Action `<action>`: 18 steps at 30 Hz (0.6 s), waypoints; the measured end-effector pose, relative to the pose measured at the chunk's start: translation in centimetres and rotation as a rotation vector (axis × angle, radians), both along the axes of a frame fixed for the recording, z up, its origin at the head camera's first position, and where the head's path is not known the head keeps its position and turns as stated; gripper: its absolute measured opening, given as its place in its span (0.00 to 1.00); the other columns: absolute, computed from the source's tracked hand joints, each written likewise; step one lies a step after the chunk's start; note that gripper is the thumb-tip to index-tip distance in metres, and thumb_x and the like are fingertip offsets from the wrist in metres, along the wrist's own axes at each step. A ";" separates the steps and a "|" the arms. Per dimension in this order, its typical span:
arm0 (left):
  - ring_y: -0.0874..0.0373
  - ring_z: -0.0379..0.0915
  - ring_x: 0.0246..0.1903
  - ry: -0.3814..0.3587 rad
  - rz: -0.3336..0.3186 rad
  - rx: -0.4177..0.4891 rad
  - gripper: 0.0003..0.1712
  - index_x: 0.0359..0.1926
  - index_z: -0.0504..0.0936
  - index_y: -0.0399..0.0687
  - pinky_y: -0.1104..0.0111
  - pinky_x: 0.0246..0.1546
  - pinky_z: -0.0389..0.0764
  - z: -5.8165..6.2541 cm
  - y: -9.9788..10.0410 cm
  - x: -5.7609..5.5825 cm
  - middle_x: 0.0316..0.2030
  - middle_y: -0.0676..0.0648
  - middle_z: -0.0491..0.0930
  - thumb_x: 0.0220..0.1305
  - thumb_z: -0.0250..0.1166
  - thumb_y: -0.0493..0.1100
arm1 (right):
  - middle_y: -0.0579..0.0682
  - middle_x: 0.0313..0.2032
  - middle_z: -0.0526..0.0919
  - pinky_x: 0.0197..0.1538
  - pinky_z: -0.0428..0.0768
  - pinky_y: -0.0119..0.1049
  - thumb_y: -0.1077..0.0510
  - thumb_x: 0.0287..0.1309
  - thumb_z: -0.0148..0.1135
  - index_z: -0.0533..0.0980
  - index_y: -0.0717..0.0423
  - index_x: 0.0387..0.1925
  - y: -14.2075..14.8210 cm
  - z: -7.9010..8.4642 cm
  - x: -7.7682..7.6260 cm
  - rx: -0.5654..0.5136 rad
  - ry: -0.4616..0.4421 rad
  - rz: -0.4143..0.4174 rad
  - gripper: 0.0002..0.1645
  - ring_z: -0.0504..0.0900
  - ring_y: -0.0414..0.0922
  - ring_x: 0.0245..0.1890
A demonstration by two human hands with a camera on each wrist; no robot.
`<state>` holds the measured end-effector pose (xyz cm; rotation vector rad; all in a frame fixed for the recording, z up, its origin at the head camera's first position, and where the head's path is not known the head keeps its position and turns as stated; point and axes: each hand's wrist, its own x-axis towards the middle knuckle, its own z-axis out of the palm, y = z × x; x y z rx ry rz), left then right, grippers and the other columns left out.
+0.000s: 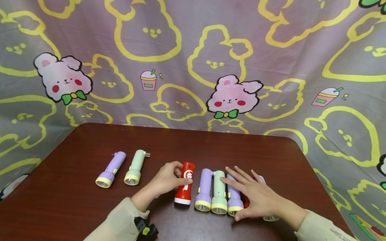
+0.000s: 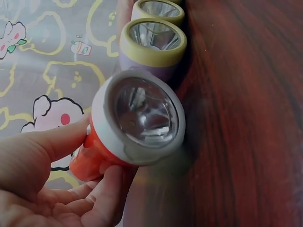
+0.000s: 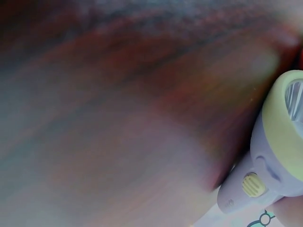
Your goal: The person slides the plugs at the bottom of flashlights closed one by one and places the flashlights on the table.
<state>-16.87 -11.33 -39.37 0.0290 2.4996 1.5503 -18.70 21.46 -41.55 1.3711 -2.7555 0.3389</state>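
My left hand (image 1: 169,179) grips a red flashlight (image 1: 186,195) with a white rim, thumb along its side; in the left wrist view its lens (image 2: 144,113) faces the camera. Just right of it, a row lies side by side: a purple flashlight (image 1: 205,189), a green flashlight (image 1: 219,190) and another purple one (image 1: 234,197). Over the row's right part, my right hand (image 1: 256,197) is spread with fingers extended, partly hiding a red flashlight and one more at the end. A purple flashlight (image 3: 241,179) with a yellow button shows beside it in the right wrist view.
Farther left on the brown table (image 1: 90,214) lie a purple flashlight (image 1: 111,170) and a green flashlight (image 1: 135,167) with plug prongs sticking out. A curtain (image 1: 181,134) with cartoon prints hangs behind the table's back edge.
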 end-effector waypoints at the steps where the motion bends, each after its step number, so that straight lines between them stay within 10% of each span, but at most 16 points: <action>1: 0.57 0.76 0.22 -0.006 -0.003 0.000 0.29 0.50 0.76 0.34 0.65 0.24 0.84 0.0 0.1 -0.1 0.29 0.43 0.76 0.50 0.78 0.41 | 0.47 0.78 0.52 0.58 0.59 0.80 0.16 0.36 0.63 0.56 0.30 0.76 0.0 0.0 0.0 0.001 -0.001 -0.001 0.64 0.57 0.65 0.74; 18: 0.57 0.76 0.26 -0.090 -0.051 0.010 0.26 0.48 0.76 0.32 0.64 0.28 0.86 -0.7 0.9 -0.8 0.29 0.43 0.75 0.54 0.76 0.41 | 0.46 0.79 0.51 0.58 0.60 0.79 0.14 0.37 0.61 0.55 0.30 0.76 0.0 0.0 0.1 0.013 -0.007 -0.004 0.64 0.56 0.63 0.75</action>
